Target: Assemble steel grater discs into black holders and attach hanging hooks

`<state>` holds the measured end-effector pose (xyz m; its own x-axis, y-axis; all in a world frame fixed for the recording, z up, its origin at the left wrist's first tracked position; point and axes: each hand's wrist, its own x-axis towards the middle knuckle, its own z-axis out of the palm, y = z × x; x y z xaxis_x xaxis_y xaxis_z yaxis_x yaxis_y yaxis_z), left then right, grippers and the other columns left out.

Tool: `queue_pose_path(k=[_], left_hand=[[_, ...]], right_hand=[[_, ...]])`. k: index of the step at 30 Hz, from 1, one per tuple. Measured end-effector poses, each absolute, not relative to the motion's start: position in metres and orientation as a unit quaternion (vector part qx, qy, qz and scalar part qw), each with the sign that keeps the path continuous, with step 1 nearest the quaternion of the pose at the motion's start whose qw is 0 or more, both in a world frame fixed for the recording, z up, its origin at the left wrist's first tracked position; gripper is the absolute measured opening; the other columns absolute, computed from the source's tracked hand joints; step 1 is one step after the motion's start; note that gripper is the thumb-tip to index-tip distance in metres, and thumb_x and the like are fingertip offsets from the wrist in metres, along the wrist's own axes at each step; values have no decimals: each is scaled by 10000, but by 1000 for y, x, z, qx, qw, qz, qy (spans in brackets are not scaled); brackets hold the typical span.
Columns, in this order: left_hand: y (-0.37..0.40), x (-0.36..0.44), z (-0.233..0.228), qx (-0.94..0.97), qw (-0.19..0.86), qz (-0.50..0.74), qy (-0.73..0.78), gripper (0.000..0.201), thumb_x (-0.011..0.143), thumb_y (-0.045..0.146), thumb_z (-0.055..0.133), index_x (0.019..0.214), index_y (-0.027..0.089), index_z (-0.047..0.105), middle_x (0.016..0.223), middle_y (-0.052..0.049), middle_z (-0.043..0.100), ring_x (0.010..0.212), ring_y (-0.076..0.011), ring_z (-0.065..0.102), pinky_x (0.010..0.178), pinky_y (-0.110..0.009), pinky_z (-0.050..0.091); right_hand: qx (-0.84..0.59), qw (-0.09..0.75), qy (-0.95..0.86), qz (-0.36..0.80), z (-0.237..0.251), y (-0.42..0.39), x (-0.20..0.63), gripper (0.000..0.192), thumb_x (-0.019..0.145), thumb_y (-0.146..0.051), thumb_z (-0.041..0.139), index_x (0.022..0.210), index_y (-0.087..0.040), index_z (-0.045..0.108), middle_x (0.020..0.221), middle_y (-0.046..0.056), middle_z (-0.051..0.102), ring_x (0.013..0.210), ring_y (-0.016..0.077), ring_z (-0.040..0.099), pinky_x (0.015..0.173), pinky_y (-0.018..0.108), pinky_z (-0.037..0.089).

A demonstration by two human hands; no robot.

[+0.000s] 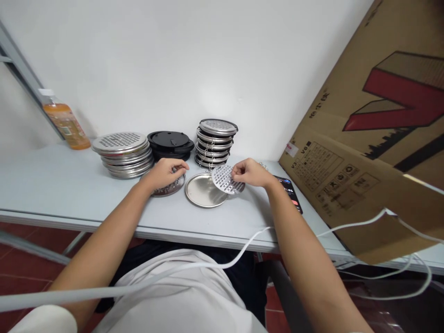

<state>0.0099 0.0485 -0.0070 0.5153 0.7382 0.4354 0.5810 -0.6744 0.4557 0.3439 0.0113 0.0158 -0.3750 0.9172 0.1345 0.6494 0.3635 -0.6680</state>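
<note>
My right hand (251, 172) pinches a perforated metal disc (225, 179) by its right edge. The disc is tilted, partly above the right side of a shallow round metal pan (204, 192) lying on the table. To the left of the pan, my left hand (168, 174) is over a round dish (173, 187) with small shiny pieces in it. The left fingers are curled together, and whatever may be between them cannot be made out. Part of that dish is hidden by the left hand.
Behind the hands stand a stack of perforated metal discs (123, 159), black round parts (169, 143) and a taller stack of black-and-metal rounds (215, 143) with small chains. An orange bottle (67, 125) is far left. A phone (289, 192), cardboard box (350, 152) and white cable (239, 256) lie rightward.
</note>
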Motion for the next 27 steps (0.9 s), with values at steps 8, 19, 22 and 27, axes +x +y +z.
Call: queue_pose_path(k=[8, 19, 22, 27], left_hand=[[42, 17, -3, 873, 137, 282, 374, 307, 908, 373, 513, 1022, 195, 735, 1048, -47, 761, 959, -210, 687, 804, -284, 508], [36, 22, -3, 887, 145, 287, 332, 370, 953, 447, 522, 1176, 188, 663, 1204, -81, 693, 1090, -232, 644, 897, -319, 514], [35, 24, -4, 897, 133, 297, 300, 465, 942, 480, 559, 1294, 178, 590, 1316, -113, 629, 1217, -256, 588, 1044, -365, 455], [37, 26, -8, 925, 126, 247, 259, 626, 870, 572, 653, 1361, 199, 547, 1402, -135, 570, 1293, -295, 536, 1105, -404, 405]], right_hand=[[-435, 269, -819, 258, 7, 12, 302, 81, 685, -189, 606, 704, -141, 669, 549, -59, 488, 534, 77, 408, 538, 214, 324], [-426, 293, -836, 185, -9, 17, 283, 58, 721, -161, 631, 683, -142, 669, 589, -45, 560, 558, 76, 444, 584, 210, 348], [-432, 284, -836, 183, -11, 17, 282, 52, 722, -154, 642, 684, -141, 675, 588, -40, 579, 559, 77, 463, 595, 209, 355], [-430, 265, -843, 186, -10, 14, 281, 55, 715, -120, 641, 709, -138, 693, 602, -29, 605, 574, 87, 498, 588, 209, 350]])
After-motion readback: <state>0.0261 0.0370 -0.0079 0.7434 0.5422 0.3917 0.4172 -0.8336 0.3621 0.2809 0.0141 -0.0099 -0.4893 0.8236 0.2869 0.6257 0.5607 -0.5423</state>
